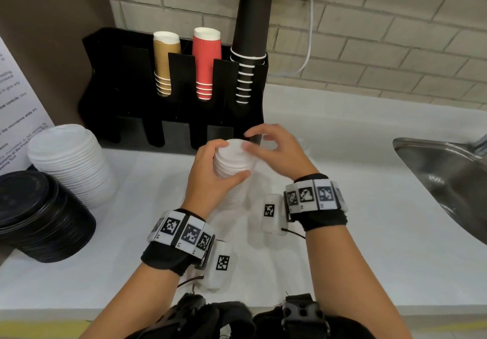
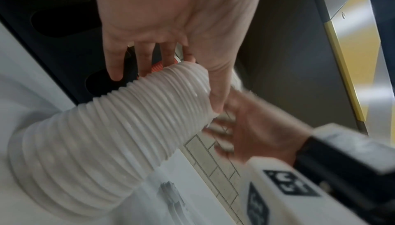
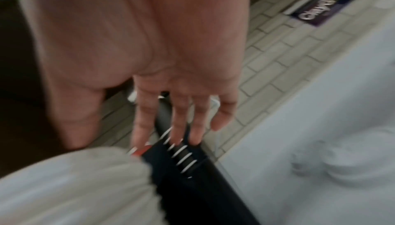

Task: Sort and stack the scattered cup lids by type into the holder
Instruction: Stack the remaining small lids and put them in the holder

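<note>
A tall stack of translucent white lids (image 1: 233,171) stands upright in front of the black holder (image 1: 174,133), and my left hand (image 1: 229,160) grips its upper part with thumb and fingers curled round it. In the left wrist view the ribbed stack (image 2: 128,127) runs long below my left hand (image 2: 171,83). My right hand (image 1: 253,141) hovers at the top lid with fingers straight and spread; in the right wrist view the right hand (image 3: 181,127) holds nothing, and the stack (image 3: 74,186) is blurred at lower left. The holder's front slots look dark; their contents are hidden.
Tan, red and black paper cups (image 1: 207,64) fill the holder's back slots. At the left stand a pile of white lids (image 1: 71,162) and a pile of black lids (image 1: 39,214). A steel sink (image 1: 448,178) is at the right. Blurred clear lids (image 3: 342,167) lie on the counter.
</note>
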